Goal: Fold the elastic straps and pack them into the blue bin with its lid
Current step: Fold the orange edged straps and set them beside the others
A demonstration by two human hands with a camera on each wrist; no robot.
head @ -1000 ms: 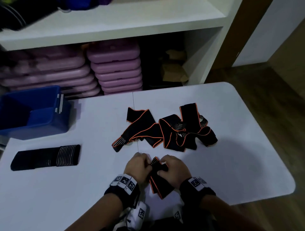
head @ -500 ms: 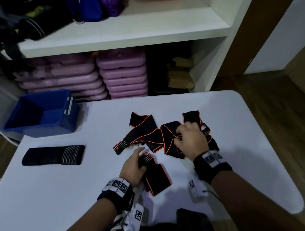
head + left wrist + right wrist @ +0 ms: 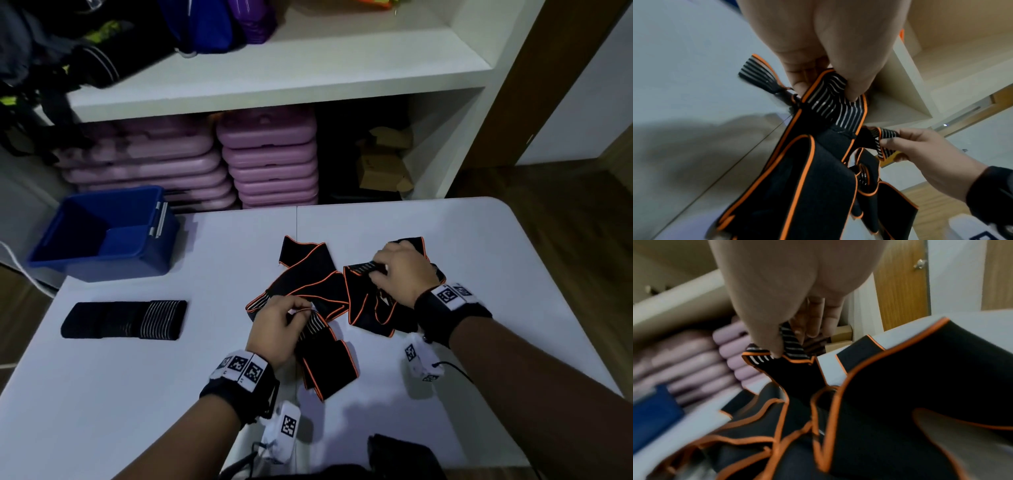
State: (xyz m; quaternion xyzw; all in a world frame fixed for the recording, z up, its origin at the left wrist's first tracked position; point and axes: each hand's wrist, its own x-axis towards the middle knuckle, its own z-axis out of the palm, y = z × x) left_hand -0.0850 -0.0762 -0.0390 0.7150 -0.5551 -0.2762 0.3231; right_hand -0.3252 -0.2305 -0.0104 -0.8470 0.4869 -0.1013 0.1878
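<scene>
Pinching the striped end of a folded strap [image 3: 327, 363] — the left hand [image 3: 274, 330] held it near the table's [image 3: 137, 394] front edge. The right hand [image 3: 399, 270] gripped a striped end in the strap pile [image 3: 308, 274] mid-table. Bin [image 3: 102, 236] open, far left — another folded strap [image 3: 125, 319] lay before it.

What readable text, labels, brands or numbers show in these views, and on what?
No readable words, brands or numbers in any view.
Wristband on the left hand: black-and-white square marker tags, patterns only, no letters.
Wristband on the right hand: the same kind of tags, no letters.
Blue bin: no label visible.
Orange-edged straps and folded black strap: only woven stripes, no print.
</scene>
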